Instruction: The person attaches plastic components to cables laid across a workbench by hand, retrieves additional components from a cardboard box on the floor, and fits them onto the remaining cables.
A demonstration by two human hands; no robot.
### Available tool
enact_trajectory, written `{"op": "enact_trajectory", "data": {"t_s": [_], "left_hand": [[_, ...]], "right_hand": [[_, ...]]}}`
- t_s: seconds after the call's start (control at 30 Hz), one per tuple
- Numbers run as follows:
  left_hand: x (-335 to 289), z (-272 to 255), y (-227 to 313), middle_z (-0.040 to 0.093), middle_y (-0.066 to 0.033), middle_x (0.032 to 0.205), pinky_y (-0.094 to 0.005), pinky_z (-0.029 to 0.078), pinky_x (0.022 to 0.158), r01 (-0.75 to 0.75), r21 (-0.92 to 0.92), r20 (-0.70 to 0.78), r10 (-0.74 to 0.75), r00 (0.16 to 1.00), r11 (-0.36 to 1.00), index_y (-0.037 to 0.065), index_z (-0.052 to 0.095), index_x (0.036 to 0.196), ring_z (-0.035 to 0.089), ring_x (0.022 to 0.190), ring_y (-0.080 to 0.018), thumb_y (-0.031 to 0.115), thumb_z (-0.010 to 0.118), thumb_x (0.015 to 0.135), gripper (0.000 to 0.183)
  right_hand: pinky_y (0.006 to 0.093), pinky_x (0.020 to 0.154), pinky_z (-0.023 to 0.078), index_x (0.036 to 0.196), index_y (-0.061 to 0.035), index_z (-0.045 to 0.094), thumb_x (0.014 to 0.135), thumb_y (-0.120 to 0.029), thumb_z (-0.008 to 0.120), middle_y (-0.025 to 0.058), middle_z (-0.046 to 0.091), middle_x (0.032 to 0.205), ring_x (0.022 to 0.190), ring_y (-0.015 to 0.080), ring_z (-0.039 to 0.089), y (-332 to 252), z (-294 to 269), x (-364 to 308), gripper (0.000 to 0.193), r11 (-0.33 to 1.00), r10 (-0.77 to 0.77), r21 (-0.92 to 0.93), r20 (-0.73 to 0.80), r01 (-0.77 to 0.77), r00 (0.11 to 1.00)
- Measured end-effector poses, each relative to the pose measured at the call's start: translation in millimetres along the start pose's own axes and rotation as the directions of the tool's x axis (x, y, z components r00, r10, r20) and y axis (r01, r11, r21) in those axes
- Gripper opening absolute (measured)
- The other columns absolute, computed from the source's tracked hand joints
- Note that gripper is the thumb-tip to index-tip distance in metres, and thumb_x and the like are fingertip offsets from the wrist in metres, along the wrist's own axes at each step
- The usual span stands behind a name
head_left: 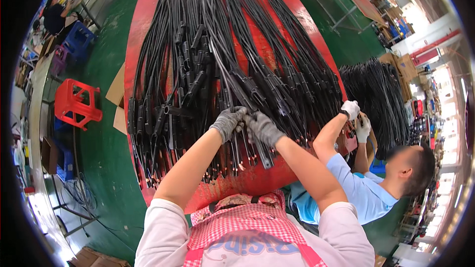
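Note:
Long black cables (pixel 213 15) run down the red table (pixel 316 34) in a thick spread. Many carry black tube-like sleeves (pixel 195 86) near their lower ends, where bare copper tips (pixel 241 166) show. My left hand (pixel 227 122), in a grey glove, is closed around a black cable in the middle of the spread. Close beside it, my right hand (pixel 264 128), also gloved in grey, has its fingers curled on a cable. A black sleeve (pixel 267 159) sticks out below that hand. The fingertips of both hands are partly hidden.
To the right, a co-worker in a light blue shirt (pixel 356 188) works with white-gloved hands (pixel 351 109) at the table's edge. Another dark cable heap (pixel 381 104) lies beyond. A red stool (pixel 78 103) and cardboard (pixel 118 86) stand left of the table on the green floor.

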State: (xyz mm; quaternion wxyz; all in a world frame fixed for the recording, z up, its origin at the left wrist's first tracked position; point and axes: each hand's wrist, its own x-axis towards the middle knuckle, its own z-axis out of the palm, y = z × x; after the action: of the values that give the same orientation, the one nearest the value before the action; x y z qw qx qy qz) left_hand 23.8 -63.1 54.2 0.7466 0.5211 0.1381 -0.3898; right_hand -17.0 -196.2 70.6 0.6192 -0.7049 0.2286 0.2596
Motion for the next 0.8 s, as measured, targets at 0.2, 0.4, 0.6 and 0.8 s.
{"op": "enact_trajectory", "data": {"t_s": [0.2,0.4,0.6,0.8], "left_hand": [[-55,-51,39,0.051,0.0014,0.063,-0.0180,0.026,0.035,-0.091,-0.157,-0.033,0.087,0.996,0.983,0.008,0.053,0.107,0.035,0.041,-0.0047,0.020,0.049,0.089,0.022],[-84,-102,100,0.054,0.0020,0.065,-0.0160,0.022,0.033,-0.212,-0.163,-0.003,0.214,0.977,0.964,0.005,0.052,0.109,0.031,0.037,-0.0017,0.019,0.050,0.088,0.026],[-98,-134,92,0.054,0.0015,0.066,-0.0149,0.026,0.033,-0.201,-0.229,-0.036,0.199,0.979,0.952,0.002,0.051,0.110,0.035,0.037,-0.0016,0.019,0.055,0.085,0.030],[-90,-138,86,0.054,0.0004,0.067,-0.0164,0.026,0.034,-0.174,-0.292,0.022,0.189,0.982,0.940,0.004,0.051,0.111,0.035,0.038,-0.0030,0.021,0.053,0.087,0.030]], "right_hand": [[0.0391,0.056,0.052,0.100,0.0001,0.052,0.079,-0.043,0.057,0.0188,0.062,0.086,0.076,0.0310,0.063,-114,23,52,0.049,0.715,-0.118,-0.698,-0.181,-0.043,0.976],[0.0403,0.080,0.047,0.098,-0.0069,0.058,0.074,-0.035,0.062,0.0168,0.062,0.089,0.085,0.0314,0.061,-112,-4,149,0.037,0.130,-0.640,-0.988,-0.143,-0.077,0.755],[0.0445,0.086,0.039,0.091,-0.0012,0.060,0.076,-0.014,0.046,0.0161,0.056,0.099,0.101,0.0298,0.050,-86,80,171,0.025,-0.657,-0.412,-0.711,0.617,0.251,0.670],[0.0612,0.101,0.009,0.127,0.0053,0.035,0.083,-0.013,0.038,0.0206,0.030,0.136,0.128,0.0387,0.020,-64,84,246,0.048,-0.748,-0.197,-0.664,0.203,-0.013,0.959]]}}
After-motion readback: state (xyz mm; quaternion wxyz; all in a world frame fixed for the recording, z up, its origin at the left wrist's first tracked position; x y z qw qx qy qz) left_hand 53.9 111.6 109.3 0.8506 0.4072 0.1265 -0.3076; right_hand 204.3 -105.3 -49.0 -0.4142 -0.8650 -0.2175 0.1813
